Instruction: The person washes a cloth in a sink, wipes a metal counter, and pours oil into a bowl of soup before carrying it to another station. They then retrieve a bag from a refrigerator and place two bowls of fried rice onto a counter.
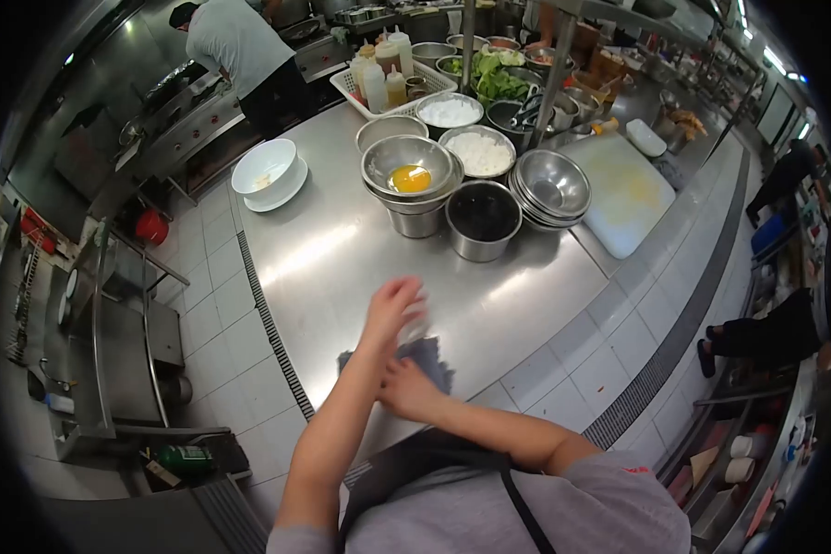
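My left hand (396,310) is raised over the near edge of the steel counter, its fingers bent and smeared by motion. A pale, blurred patch shows just below those fingers; I cannot make out what it is. Lower down, my right hand (410,389) rests against a grey-blue cloth (431,358), fingers curled on it. The cloth lies on the counter (342,268) close to my body, partly hidden by my left forearm. Ahead of the hands, a steel bowl (383,152) with egg yolk (410,178) sits on a steel pot (416,220).
Beside the egg stand a pot of dark liquid (483,212), stacked bowls (554,183), and bowls of white powder (477,151). A white bowl (265,169) on a plate is at left; a basket of squeeze bottles (379,85) behind. A cutting board (619,189) lies right. Another person (235,51) bends over a stove.
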